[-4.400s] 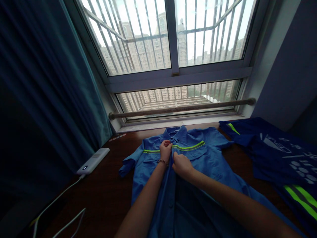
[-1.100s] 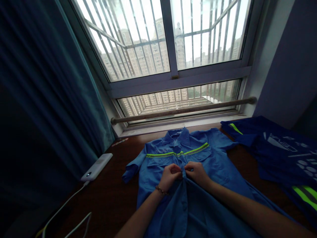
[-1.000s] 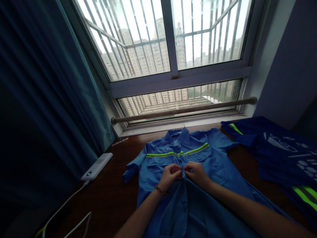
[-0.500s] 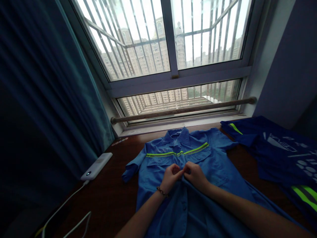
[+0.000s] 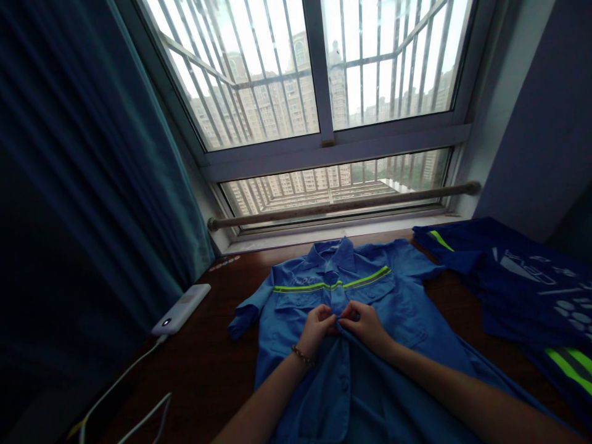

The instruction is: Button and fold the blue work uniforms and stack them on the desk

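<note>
A light blue short-sleeved work shirt (image 5: 296, 345) lies face up, collar toward the window, with a yellow-green reflective stripe across its chest. My left hand (image 5: 318, 327), with a beaded bracelet at the wrist, pinches the front placket below the stripe. Close beside it, my right hand (image 5: 363, 324) pinches the placket's other edge, lifting the cloth slightly. The fingertips of both hands nearly meet, and whatever button or buttonhole lies between them is hidden. Lower down the placket a dark button (image 5: 345, 387) shows.
A dark blue garment (image 5: 509, 277) with reflective bands lies to the right on the brown wooden table (image 5: 198, 376). At left are a white power bank (image 5: 181, 309) with a white cable (image 5: 123, 373) and a blue curtain (image 5: 152, 203). A horizontal rail (image 5: 342, 206) crosses the barred window.
My fingers have shifted slightly at the placket, the left fingertips curling in a little more and the right ones moving marginally left. The shirt stays in place.
</note>
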`<control>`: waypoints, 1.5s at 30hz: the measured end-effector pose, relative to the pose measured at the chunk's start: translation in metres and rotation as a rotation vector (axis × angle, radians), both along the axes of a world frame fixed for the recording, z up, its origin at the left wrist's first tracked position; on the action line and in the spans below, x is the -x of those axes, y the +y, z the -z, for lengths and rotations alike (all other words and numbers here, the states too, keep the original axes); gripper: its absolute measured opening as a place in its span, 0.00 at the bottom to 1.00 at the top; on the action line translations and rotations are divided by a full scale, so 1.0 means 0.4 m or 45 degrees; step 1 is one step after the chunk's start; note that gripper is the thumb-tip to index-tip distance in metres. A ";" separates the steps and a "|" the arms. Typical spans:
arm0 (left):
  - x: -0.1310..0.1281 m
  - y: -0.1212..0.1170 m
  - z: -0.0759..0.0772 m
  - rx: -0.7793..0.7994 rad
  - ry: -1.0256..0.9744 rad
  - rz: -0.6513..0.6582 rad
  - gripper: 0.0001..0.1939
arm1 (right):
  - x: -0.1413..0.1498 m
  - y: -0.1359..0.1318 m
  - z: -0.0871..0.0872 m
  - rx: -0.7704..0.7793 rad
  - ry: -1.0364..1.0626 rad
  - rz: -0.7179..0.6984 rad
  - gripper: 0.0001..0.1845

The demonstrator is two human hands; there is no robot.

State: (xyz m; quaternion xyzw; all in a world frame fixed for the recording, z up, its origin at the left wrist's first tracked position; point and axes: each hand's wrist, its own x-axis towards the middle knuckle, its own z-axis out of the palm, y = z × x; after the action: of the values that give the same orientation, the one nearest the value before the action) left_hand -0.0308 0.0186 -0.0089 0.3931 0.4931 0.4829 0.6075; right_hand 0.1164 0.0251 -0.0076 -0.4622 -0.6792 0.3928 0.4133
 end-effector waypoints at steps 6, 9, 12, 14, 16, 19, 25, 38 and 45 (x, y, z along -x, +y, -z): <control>0.002 -0.002 0.001 -0.003 0.000 0.007 0.21 | 0.001 -0.004 0.000 -0.048 0.025 -0.016 0.05; 0.001 -0.005 -0.001 -0.049 0.031 0.002 0.20 | 0.003 -0.006 0.000 -0.031 0.032 -0.019 0.06; -0.004 -0.010 -0.007 -0.137 0.133 -0.007 0.18 | 0.004 -0.006 0.004 -0.032 0.014 -0.003 0.07; -0.007 -0.014 -0.013 -0.210 0.234 0.009 0.15 | 0.005 -0.005 0.007 -0.052 -0.013 0.021 0.07; -0.009 -0.020 -0.018 -0.273 0.330 0.041 0.12 | 0.006 -0.005 0.009 -0.069 -0.049 0.049 0.07; -0.009 -0.026 -0.021 -0.375 0.465 0.067 0.07 | 0.008 -0.007 0.008 -0.085 -0.094 0.069 0.07; -0.006 -0.038 -0.023 -0.568 0.742 0.100 0.02 | 0.005 0.001 0.010 -0.008 -0.115 0.067 0.08; -0.007 -0.055 -0.027 -0.810 1.163 0.210 0.04 | -0.005 0.060 0.009 0.725 0.097 -0.066 0.08; -0.007 -0.047 -0.031 -0.664 0.994 0.220 0.02 | -0.001 0.046 0.018 0.641 0.060 -0.037 0.08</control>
State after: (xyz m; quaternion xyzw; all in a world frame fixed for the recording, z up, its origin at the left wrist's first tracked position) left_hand -0.0279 -0.0004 0.0037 0.7240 0.5125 0.3545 0.2960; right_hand 0.1169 0.0436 -0.0150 -0.5315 -0.5567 0.5663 0.2950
